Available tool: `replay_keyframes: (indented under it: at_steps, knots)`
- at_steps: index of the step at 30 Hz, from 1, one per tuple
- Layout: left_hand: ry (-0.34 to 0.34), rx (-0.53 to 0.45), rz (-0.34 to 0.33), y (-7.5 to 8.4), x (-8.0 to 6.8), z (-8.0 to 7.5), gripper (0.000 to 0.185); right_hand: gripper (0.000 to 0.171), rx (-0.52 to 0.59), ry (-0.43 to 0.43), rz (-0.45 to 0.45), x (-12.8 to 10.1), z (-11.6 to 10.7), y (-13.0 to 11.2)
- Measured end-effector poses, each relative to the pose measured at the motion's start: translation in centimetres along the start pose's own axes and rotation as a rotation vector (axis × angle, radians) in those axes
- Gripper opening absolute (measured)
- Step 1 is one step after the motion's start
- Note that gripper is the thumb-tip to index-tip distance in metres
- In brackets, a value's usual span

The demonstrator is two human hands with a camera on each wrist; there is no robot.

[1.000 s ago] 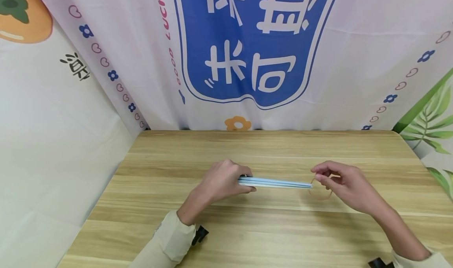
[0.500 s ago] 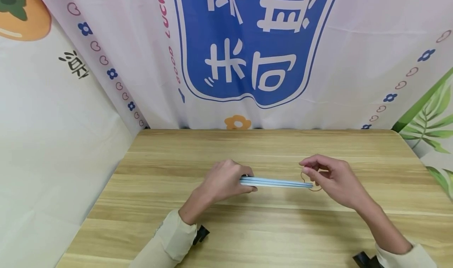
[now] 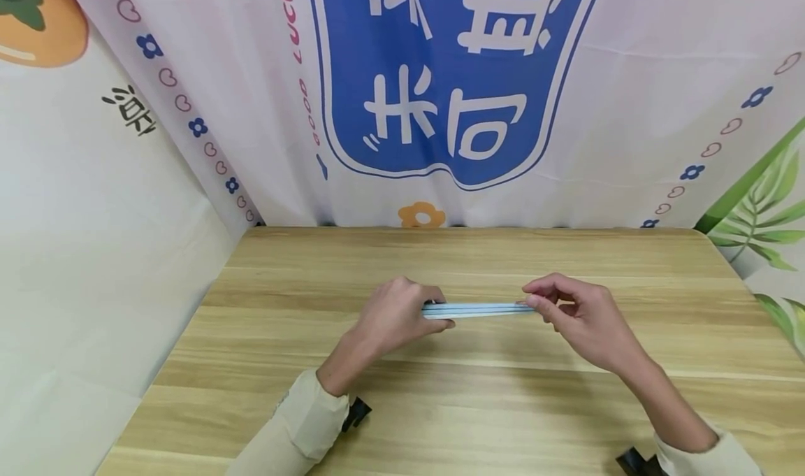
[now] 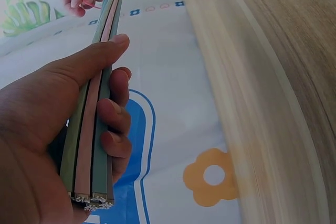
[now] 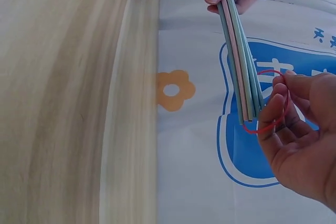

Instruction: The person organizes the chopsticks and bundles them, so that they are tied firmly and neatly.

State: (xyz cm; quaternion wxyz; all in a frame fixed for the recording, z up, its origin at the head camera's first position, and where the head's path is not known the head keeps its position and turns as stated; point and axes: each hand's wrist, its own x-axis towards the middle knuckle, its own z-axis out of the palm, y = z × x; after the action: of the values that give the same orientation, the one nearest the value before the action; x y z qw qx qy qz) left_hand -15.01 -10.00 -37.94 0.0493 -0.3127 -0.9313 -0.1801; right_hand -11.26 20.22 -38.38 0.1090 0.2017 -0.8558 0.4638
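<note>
Chopsticks (image 3: 474, 310): gripped in my left hand (image 3: 399, 315), as before
Red rubber band (image 5: 254, 131): pinched by my right hand (image 3: 578, 315), now nearer my left than a second ago

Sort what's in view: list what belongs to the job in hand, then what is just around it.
In the job:
- bundle of sticks, gripped by the left hand
- thin red loop, pinched by the right hand at the sticks' end

Just around:
- wooden table
- printed cloth behind
</note>
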Motion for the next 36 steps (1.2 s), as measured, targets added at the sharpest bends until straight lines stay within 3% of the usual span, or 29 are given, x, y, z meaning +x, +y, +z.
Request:
replay_keyframes:
  at_steps: [8, 16, 30, 36]
  knots:
    - [-0.006, -0.014, 0.002, -0.1, 0.1, -0.2, 0.025, 0.013, 0.048, 0.075, 0.031, 0.2, -0.5, 0.5]
    - [0.010, -0.017, -0.013, -0.2, 0.0, -0.5, 0.025, 0.014, 0.061, 0.081, 0.071, 0.1, -0.4, 0.7]
    - [0.059, -0.027, -0.065, -0.4, 0.0, -0.8, 0.024, 0.018, 0.202, 0.030, 0.093, -1.1, 1.5, 0.6]
    - [0.097, -0.038, -0.046, -0.7, -0.1, -1.3, 0.024, 0.025, 0.278, -0.016, 0.108, -1.6, 2.0, 0.8]
